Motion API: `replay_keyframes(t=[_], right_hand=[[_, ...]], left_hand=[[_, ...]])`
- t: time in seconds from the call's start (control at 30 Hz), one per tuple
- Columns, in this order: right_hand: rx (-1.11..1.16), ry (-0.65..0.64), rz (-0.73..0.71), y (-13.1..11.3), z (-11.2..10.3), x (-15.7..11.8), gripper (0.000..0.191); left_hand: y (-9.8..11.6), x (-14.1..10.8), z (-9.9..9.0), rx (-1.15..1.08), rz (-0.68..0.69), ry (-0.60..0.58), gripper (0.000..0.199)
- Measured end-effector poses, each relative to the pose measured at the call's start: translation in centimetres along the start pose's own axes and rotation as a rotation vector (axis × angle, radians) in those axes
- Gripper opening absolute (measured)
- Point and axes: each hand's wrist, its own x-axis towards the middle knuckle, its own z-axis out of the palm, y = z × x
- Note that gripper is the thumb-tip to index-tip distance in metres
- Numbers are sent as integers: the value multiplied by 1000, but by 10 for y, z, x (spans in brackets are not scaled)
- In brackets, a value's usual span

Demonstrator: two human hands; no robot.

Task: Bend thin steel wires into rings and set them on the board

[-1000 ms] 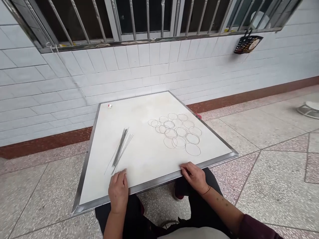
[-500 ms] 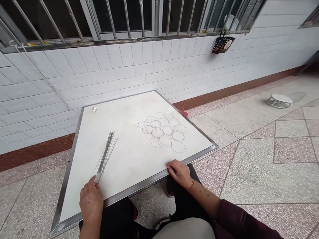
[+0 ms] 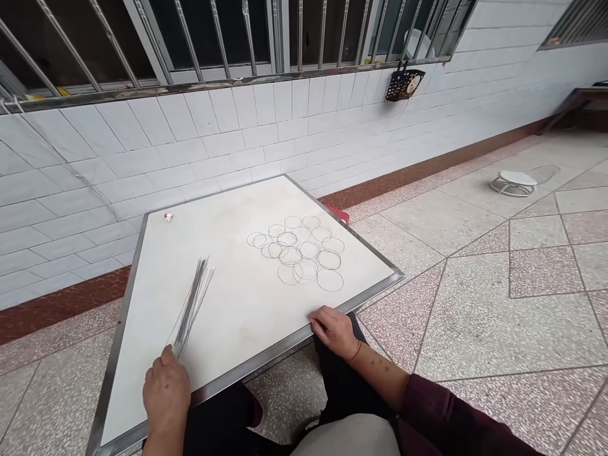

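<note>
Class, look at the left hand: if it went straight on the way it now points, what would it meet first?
Most likely the near ends of the wires. The left hand lies right by them; whether it touches any is unclear.

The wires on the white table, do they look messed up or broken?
Just a bit untidy: most of the wires lie in a narrow bunch near the left hand, but a few fan out beside it. The rings overlap, too. I can't see anything spilled or clearly broken.
</note>
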Motion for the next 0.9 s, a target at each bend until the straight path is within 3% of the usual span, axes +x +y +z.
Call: replay_keyframes(t=[0.33,0.7,0.9], right_hand=[[17,-20,-12,3,-1,-5,18],[23,24,-52,3,0,-8,18],[16,30,-71,4,1,-9,18]], left_hand=[[1,0,-3,72,-19,-66,51],[2,-6,-2,45,-115,-82,35],[1,-2,1,-21,-194,-103,36]])
